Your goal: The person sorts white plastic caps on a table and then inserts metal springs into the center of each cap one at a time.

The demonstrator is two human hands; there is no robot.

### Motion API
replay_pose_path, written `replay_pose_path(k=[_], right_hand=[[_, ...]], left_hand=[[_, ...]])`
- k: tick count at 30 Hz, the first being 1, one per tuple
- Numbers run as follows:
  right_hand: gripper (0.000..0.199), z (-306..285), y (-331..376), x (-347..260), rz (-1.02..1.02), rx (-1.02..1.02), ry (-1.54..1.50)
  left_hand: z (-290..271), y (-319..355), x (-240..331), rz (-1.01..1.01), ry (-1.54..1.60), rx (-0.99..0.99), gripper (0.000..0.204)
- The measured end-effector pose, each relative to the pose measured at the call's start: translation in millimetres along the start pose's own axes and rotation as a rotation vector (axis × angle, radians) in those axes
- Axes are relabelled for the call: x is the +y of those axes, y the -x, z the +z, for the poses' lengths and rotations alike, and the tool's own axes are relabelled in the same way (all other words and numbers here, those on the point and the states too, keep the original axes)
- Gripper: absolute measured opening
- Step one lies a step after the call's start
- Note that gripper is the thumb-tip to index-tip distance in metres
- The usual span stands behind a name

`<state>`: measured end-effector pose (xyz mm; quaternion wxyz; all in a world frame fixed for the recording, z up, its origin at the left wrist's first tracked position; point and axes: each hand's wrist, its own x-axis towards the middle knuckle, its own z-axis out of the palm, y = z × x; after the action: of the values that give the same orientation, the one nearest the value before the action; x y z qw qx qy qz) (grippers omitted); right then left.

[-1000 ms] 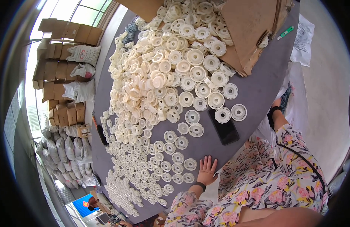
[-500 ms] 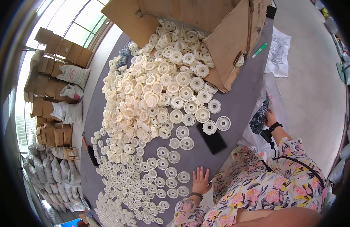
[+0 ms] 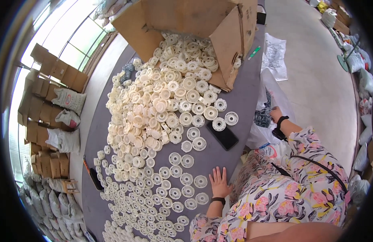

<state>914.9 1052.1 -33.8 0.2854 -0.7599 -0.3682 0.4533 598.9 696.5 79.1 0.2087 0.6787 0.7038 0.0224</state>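
My left hand (image 3: 218, 181) lies flat on the grey table (image 3: 239, 101) with its fingers spread and holds nothing. It rests just right of rows of white round plastic discs (image 3: 170, 189) laid flat. My right hand (image 3: 275, 114), with a black wristband, reaches off the table's right edge into a white plastic bag (image 3: 259, 137) of small dark parts (image 3: 262, 117). Its fingers are partly hidden in the bag. A big loose heap of white discs (image 3: 162, 105) spills from an open cardboard box (image 3: 202, 20) at the far end.
A black phone (image 3: 222, 135) lies on the table between the heap and my hands. A green marker (image 3: 254, 52) and printed paper sheets (image 3: 275, 54) lie at the far right. Another dark flat object (image 3: 95, 179) sits at the left edge. Cartons and sacks (image 3: 53, 121) line the floor at left.
The view has swung toward the far end of the table, showing more of the box. My left hand stays flat on the table; my right hand stays at the bag.
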Motion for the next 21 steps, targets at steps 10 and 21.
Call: replay_pose_path(k=[10, 21], right_hand=[[0.035, -39.2, -17.8, 20.2, -0.058, 0.091, 0.652], [0.036, 31.6, -117.3, -46.9, -0.345, -0.349, 0.671]], left_hand=[[8.2, 7.6, 23.1, 0.054, -0.056, -0.028, 0.095], [28.2, -91.4, 66.6, 0.010, -0.109, -0.082, 0.091]])
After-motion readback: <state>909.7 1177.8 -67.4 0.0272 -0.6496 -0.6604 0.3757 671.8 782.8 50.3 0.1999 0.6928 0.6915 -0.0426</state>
